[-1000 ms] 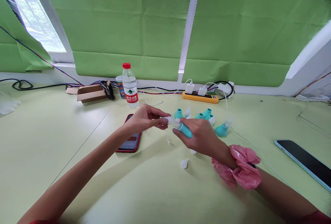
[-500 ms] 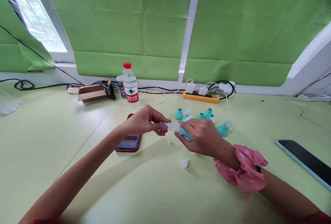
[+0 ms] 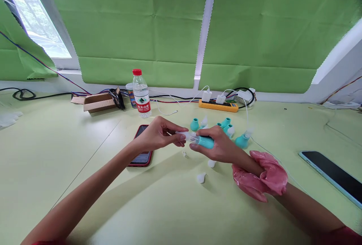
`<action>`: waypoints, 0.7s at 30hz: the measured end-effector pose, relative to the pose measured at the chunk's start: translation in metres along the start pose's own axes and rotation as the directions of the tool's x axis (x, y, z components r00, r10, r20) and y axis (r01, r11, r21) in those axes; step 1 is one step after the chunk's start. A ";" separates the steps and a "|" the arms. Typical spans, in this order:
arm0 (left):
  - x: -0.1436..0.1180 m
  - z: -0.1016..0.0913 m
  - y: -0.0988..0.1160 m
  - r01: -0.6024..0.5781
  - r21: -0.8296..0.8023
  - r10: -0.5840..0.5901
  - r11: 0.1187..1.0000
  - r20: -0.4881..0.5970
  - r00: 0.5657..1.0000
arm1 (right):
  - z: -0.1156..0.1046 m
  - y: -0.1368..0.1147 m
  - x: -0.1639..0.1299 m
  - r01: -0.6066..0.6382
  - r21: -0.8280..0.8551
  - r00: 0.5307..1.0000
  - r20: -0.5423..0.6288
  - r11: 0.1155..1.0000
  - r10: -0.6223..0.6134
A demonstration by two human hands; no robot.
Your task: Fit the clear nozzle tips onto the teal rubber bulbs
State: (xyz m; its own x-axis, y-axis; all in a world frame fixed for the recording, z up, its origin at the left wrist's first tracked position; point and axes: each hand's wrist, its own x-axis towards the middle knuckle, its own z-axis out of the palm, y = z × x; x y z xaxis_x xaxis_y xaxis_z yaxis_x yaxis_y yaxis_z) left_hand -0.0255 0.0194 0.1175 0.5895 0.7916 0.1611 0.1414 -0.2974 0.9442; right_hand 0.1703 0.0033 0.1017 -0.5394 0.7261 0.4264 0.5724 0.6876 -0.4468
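The near half of the table (image 3: 169, 207) lies bare between the forearms, with free surface to the left as far as its left edge. Two small white caps (image 3: 201, 178) sit just below the hands, the nearer one apart from both, the other (image 3: 211, 163) just under the right hand. A pink scrunchie (image 3: 261, 177) rings the right wrist. A dark tablet (image 3: 333, 177) lies flat at the right, well apart from the hands.

The device (image 3: 202, 141) is a short teal barrel with a clear tip (image 3: 183, 135) at its left end. It is held level above the table centre, off the surface.

The right hand (image 3: 223, 147) is closed round the teal barrel, fingers wrapped over it. The left hand (image 3: 158, 135) is pinched shut on the clear tip, thumb above and fingertips below. The two hands nearly meet at the joint.

A red phone (image 3: 141, 154) lies flat beneath the left wrist. Behind the hands stands a cluster of teal parts (image 3: 226, 124), close together, and one larger teal piece (image 3: 242, 141) just right of the right hand, with a white cable running from it. Farther back are a water bottle (image 3: 141, 94), upright, a cardboard box (image 3: 97, 102), and a yellow power strip (image 3: 218, 105) with plugs, along the wall. Green sheets (image 3: 141, 22) cover the window beyond the far table edge.
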 end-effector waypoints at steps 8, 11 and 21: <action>0.018 -0.011 0.017 -0.099 0.088 0.105 0.991 -0.064 0.992 | -0.008 -0.002 0.005 -0.102 0.164 0.990 -0.084 0.981 0.117; 0.035 -0.035 0.026 -0.089 0.132 0.109 0.987 -0.150 0.983 | -0.022 0.001 0.006 -0.067 0.065 0.947 -0.311 0.996 0.084; 0.096 -0.062 -0.047 0.231 0.729 -0.001 0.644 -0.301 0.954 | -0.032 -0.006 -0.004 0.021 -0.026 0.973 -0.231 0.999 -0.026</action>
State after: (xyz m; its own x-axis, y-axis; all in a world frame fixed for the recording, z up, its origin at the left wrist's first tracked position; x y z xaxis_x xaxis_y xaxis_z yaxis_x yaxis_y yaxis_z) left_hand -0.0250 0.1431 0.1063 0.3227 0.9158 0.2391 0.8072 -0.3982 0.4358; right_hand 0.1889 -0.0037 0.1281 -0.3968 0.6874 0.6083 0.5770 0.7022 -0.4172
